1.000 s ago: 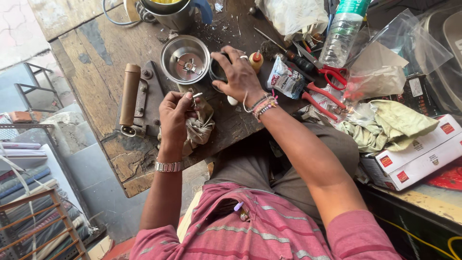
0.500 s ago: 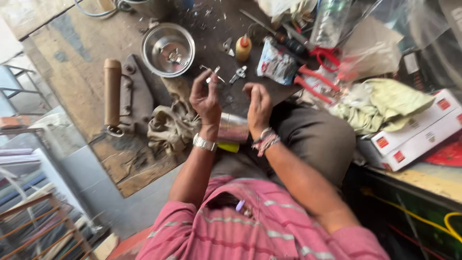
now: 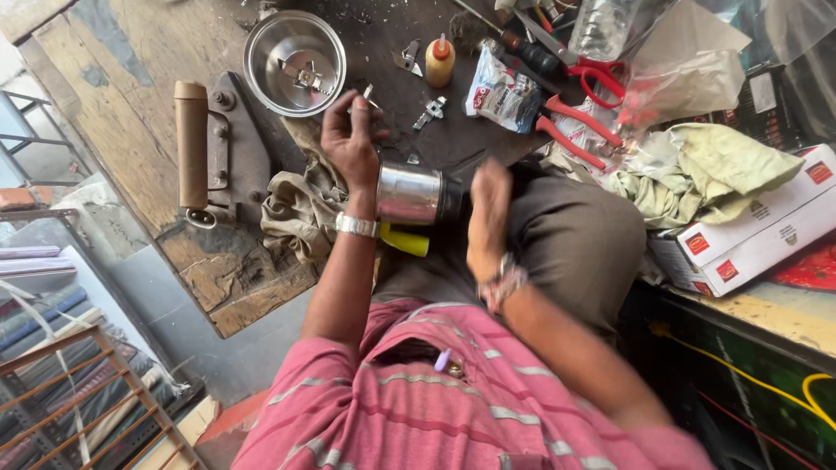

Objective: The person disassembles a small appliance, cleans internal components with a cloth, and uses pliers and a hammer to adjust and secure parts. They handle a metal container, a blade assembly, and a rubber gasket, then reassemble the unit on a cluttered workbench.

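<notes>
both hands have come back off the bench toward the lap: half a second ago they were raised over the small parts, and now a steel jar [image 3: 411, 195] lies on its side across the lap between them, just below the bench edge. left hand [image 3: 350, 144] is up beside the jar's open end, fingers curled around a small metal piece i cannot make out, its wrist touching the jar; whether it also grips the jar i cannot tell. right hand [image 3: 489, 202] is blurred, loosely closed at the jar's dark base end, apparently steadying it. this looks like a shift from picking parts to working on the jar itself. counted around the jar: one steel bowl with blades [image 3: 294, 63] above it on the bench, one small glue bottle [image 3: 440, 61] above and right, two loose metal fittings [image 3: 429, 111] near that bottle, one red-handled pliers [image 3: 570, 130] to the right, one brown rag [image 3: 300, 209] just left, one yellow piece [image 3: 405, 240] just under it, one red-and-white box [image 3: 749, 231] well right.
</notes>
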A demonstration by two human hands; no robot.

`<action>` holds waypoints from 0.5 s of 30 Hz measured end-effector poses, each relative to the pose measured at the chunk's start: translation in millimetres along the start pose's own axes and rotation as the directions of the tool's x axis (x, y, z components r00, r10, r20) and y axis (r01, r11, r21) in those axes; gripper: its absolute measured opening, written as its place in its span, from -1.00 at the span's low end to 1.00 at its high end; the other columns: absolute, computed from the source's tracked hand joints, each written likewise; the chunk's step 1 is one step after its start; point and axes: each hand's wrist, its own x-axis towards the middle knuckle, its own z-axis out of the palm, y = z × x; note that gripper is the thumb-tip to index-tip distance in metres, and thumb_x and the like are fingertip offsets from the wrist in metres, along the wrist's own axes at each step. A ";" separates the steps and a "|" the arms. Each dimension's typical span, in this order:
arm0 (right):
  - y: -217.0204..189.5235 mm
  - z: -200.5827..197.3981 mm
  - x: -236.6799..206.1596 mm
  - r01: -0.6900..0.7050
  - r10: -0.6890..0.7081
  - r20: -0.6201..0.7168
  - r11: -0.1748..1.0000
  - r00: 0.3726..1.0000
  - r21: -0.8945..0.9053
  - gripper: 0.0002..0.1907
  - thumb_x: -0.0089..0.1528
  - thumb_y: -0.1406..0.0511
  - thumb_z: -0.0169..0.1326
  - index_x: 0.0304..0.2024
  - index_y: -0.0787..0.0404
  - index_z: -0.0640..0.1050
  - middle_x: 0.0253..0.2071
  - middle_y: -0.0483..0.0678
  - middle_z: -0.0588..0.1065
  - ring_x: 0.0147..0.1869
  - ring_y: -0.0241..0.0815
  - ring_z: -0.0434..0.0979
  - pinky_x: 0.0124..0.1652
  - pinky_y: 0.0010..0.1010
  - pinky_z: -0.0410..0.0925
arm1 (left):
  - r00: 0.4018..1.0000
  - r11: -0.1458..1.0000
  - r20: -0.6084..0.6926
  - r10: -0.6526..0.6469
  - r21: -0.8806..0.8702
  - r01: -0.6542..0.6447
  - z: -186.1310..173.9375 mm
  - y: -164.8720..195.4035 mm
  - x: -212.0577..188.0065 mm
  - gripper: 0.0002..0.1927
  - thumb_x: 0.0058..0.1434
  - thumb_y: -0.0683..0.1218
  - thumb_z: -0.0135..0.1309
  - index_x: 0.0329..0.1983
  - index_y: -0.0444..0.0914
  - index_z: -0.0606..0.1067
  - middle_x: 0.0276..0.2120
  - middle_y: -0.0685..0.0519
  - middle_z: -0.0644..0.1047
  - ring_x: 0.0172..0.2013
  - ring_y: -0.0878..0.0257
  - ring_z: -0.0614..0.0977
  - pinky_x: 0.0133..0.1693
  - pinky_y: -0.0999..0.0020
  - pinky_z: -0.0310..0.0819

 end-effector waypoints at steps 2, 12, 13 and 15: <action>27.0 -9.3 -16.5 -0.199 0.197 0.030 0.976 0.980 0.092 -0.58 0.39 0.12 0.01 0.16 0.26 0.46 0.10 -0.10 0.46 0.20 -0.30 0.40 0.24 -0.42 0.24 | 0.999 0.999 0.016 -0.039 -0.027 0.040 3.0 0.2 -7.1 -0.77 0.40 -0.10 0.15 0.02 -0.33 0.53 -0.28 0.01 0.62 -0.33 0.25 0.73 -0.48 0.44 0.63; -62.7 -10.3 24.0 -0.655 0.577 0.332 0.725 0.746 0.213 -0.48 0.31 -0.05 -0.02 0.10 0.17 0.51 0.04 -0.07 0.55 0.06 -0.19 0.59 0.05 -0.19 0.46 | 0.973 0.984 0.212 0.093 -0.168 -0.057 88.8 103.1 -33.6 -0.76 0.44 -0.17 0.15 0.12 -0.33 0.51 -0.06 -0.01 0.61 -0.17 0.30 0.68 -0.34 0.40 0.69; -81.8 -12.2 37.3 -0.622 0.498 0.430 0.753 0.753 0.216 -0.46 0.34 -0.05 -0.04 0.13 0.21 0.50 0.08 -0.01 0.55 0.09 -0.12 0.60 0.10 -0.16 0.47 | 0.952 0.968 0.276 0.131 -0.243 -0.062 100.3 117.8 -34.7 -0.78 0.48 -0.17 0.15 0.13 -0.33 0.51 -0.08 -0.02 0.63 -0.19 0.30 0.70 -0.32 0.40 0.68; -110.9 -10.9 64.2 -0.575 0.360 0.560 0.773 0.746 0.269 -0.43 0.42 -0.04 -0.08 0.18 0.29 0.49 0.13 0.09 0.54 0.15 -0.02 0.60 0.17 -0.11 0.47 | 0.900 0.944 0.390 0.196 -0.323 -0.066 120.6 147.7 -35.3 -0.79 0.52 -0.18 0.17 0.15 -0.33 0.51 -0.09 -0.03 0.65 -0.22 0.32 0.71 -0.28 0.40 0.66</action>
